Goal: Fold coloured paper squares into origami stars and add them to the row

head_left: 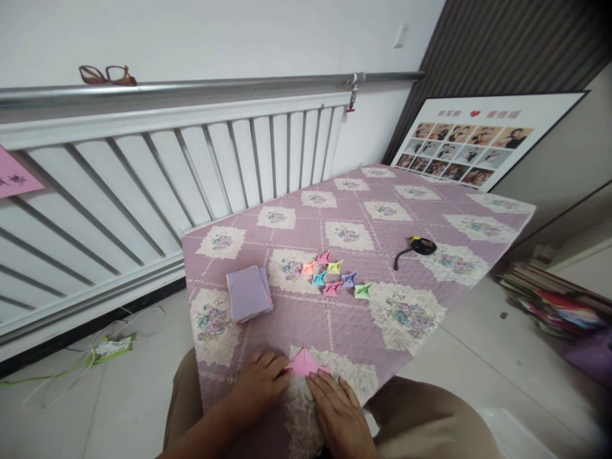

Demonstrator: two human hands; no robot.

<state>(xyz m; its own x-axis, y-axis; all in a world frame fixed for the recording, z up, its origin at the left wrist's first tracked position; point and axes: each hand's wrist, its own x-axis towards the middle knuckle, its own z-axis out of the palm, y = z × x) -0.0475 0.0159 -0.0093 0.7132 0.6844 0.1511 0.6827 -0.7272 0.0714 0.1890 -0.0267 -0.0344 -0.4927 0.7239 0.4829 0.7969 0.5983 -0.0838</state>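
Observation:
On the near part of the table a piece of pink folded paper (305,363) lies with its pointed top away from me. My left hand (258,386) has its fingers bent, with the tips and thumb holding the paper's left corner against the cloth. My right hand (340,411) lies with fingers stretched out and flat, the fingertips touching the paper's lower right edge. Beyond them sit several small folded paper pieces (331,289) in pink, orange, yellow, blue, purple and green. A stack of coloured paper sheets (249,293), lilac on top, is to the left.
A flowered tablecloth (306,312) covers the table. Farther right lies a black and yellow tape measure (423,245) with its strap. A white radiator (258,159) runs along the left side. A photo board (540,115) leans at the far end. A power strip (113,347) is on the floor.

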